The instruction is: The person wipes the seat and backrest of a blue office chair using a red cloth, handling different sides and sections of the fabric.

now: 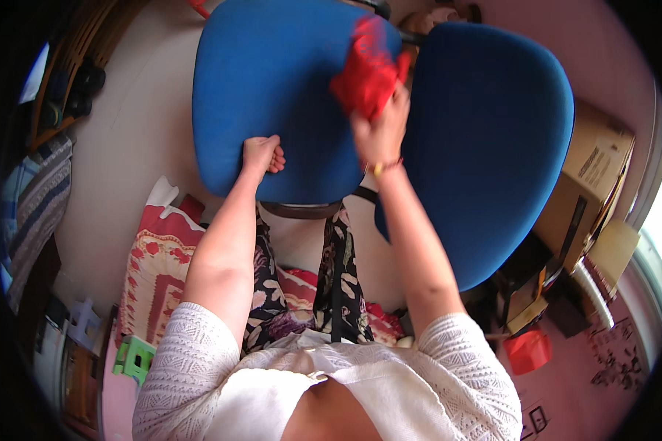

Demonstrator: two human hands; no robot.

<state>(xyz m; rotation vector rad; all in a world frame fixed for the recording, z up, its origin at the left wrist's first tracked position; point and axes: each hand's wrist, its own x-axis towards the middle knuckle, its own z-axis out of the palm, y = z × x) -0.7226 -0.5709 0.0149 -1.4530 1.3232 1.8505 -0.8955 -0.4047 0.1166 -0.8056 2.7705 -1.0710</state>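
The right hand (381, 132) grips a bunched red cloth (371, 77), its folds gathered under the fingers and most of it spilling out beyond them. Cloth and hand are blurred; whether the cloth touches the blue chair seat (272, 66) below it, I cannot tell. A beaded bracelet (382, 168) circles the wrist just behind that hand.

The left hand (261, 154) is curled into a loose fist with nothing visible in it. It appears to rest on the near part of the same seat, to the left of the right hand and closer to the body, well apart from the cloth.

Immediately to the right of the right hand rises the blue backrest (485, 147), upholstered like the seat. Farther right, past the backrest, stands a brown cardboard box (596, 158). Nearer the body than the box, a red container (528, 351) sits low on that side.

Below the left hand and to its left, a red and cream patterned rug (154, 264) lies beside the left forearm, with a green plastic stool (133, 358) nearer the body. Dark floral trousers (338, 287) show between the forearms.
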